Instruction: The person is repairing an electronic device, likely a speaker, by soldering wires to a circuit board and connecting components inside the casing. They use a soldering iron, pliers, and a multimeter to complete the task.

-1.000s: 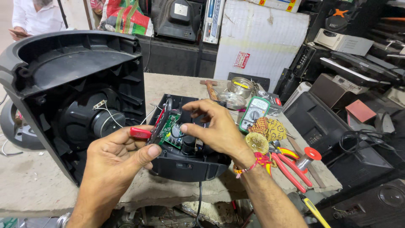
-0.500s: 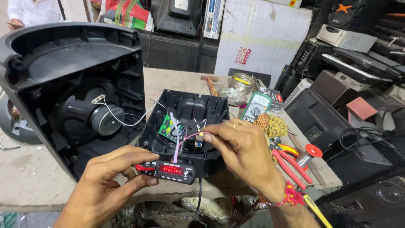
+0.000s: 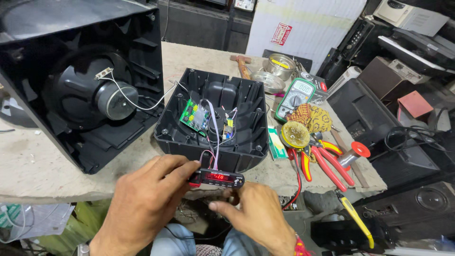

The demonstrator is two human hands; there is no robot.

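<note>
One camera sits on the person's head. It looks down, close, at the rough grey stone workbench (image 3: 57,166).

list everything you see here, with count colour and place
display module: 1, black with red digits, held at the table's front edge
back panel: 1, black, table centre, open side up
circuit board: 1, green, inside the back panel
speaker cabinet: 1, black, left, driver showing
multimeter: 1, green, right of the panel
pliers: 2, red handles, right
hammer: 1, wooden handle, behind the panel
tins: 2, metal, far right of centre
table: 1, grey
left hand: holds the module's left end
right hand: under the module
</note>
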